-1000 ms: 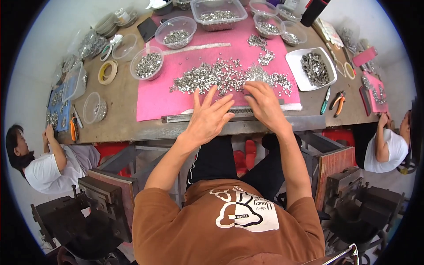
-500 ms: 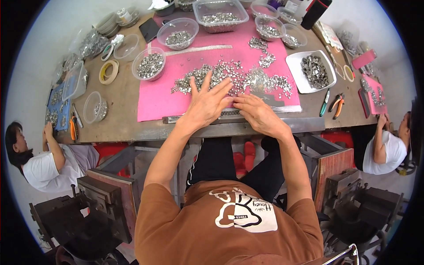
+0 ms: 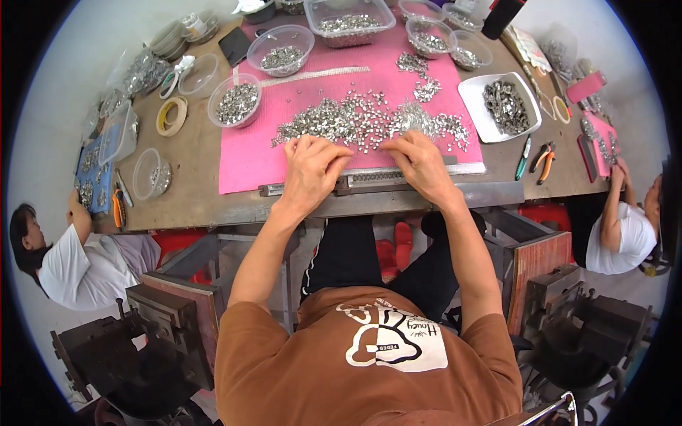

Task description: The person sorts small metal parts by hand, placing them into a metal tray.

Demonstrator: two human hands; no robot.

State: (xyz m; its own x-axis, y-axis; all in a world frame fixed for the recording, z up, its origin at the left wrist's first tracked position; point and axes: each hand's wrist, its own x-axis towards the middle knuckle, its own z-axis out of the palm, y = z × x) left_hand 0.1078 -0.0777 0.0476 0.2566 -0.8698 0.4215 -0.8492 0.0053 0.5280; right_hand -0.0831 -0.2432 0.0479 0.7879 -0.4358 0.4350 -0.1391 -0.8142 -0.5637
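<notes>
A loose heap of small shiny metal pieces [image 3: 334, 117] spreads over the pink mat [image 3: 245, 167]. At its near edge my left hand [image 3: 310, 172] is curled, thumb and forefinger brought together. My right hand [image 3: 422, 165] faces it from the right in a similar pinch, beside a bunch of thin silvery pins [image 3: 413, 117]. Whatever the fingertips hold, if anything, is too small to tell. Between the hands, along the mat's near edge, lies a long metal jig [image 3: 373, 179] with a row of dark slots.
Clear tubs [image 3: 236, 101] of metal parts line the far side. To the right are a white dish [image 3: 497, 106] of parts, orange-handled pliers [image 3: 545, 163] and a green tool [image 3: 523, 157]. A tape roll [image 3: 172, 116] lies left. People [image 3: 85, 259] sit at both sides.
My hands have moved apart and drawn back from the heap. The left hand's spread fingers have curled into a pinch, and the right hand's fingers have bent too. More of the jig shows.
</notes>
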